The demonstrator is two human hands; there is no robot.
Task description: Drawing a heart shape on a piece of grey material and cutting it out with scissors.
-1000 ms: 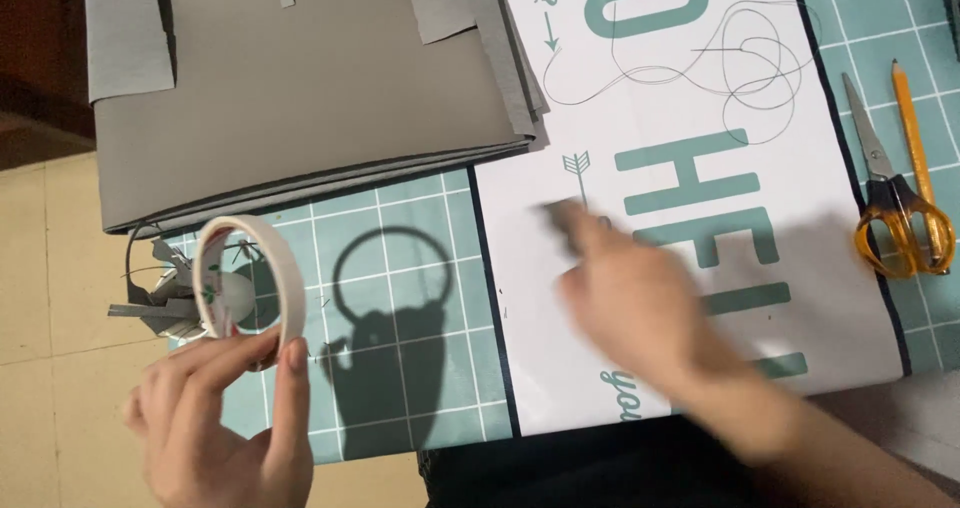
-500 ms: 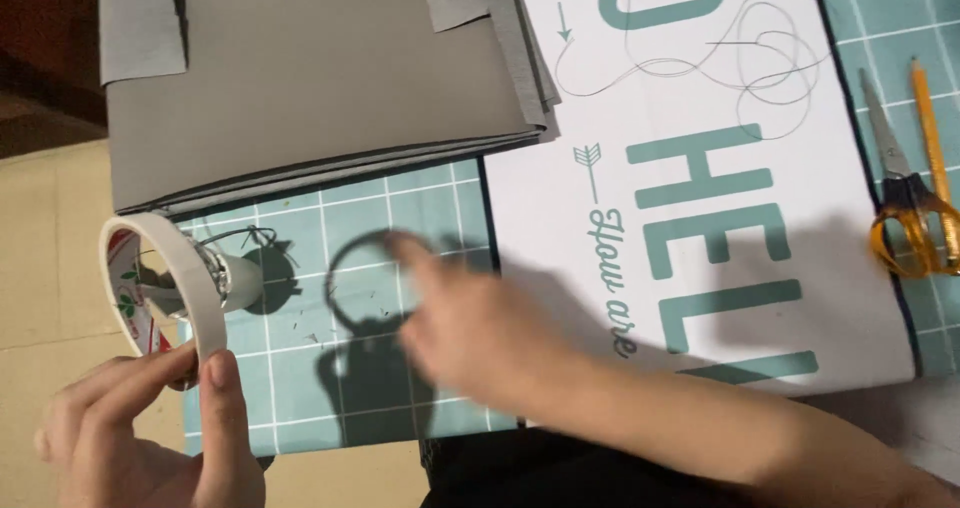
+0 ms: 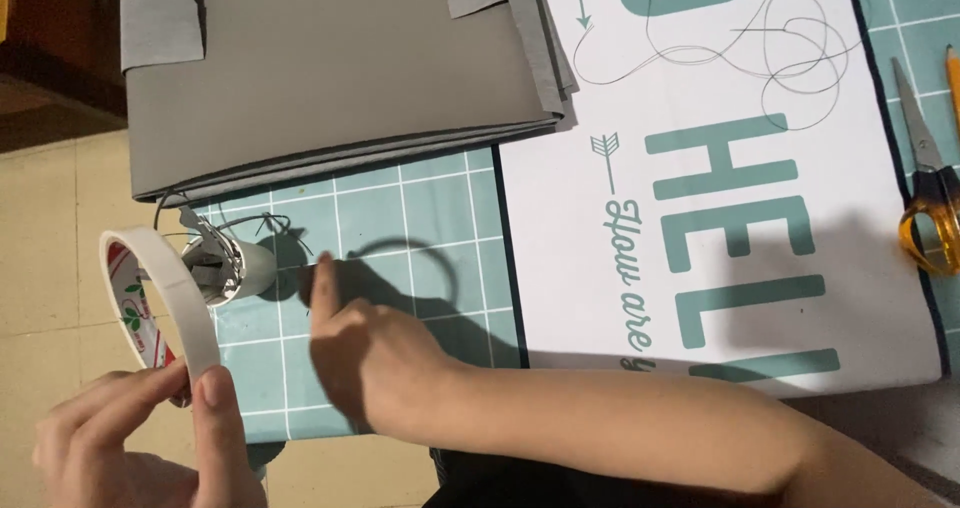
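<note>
Held up at the lower left, a roll of white tape (image 3: 160,303) is pinched at its lower rim between the thumb and fingers of the left hand (image 3: 130,443), with its open ring turned toward the camera (red and green print shows on the inner core). Beside it, the right hand (image 3: 365,353) is stretched across from the right, its forefinger raised and blurred over the teal cutting mat (image 3: 420,208); nothing is seen to be gripped in it, and whether the mat is touched cannot be told. Just beyond the roll, a small white spool (image 3: 235,268) with loose wire ends is seen on the mat. Farther back, a stack of grey sheets (image 3: 330,68) is laid over the mat's far edge. To the right, a white printed sheet (image 3: 720,198) is spread, with a tangle of thin black thread (image 3: 770,38) upon it, and yellow-handled scissors (image 3: 925,183) are placed at the right border.
</note>
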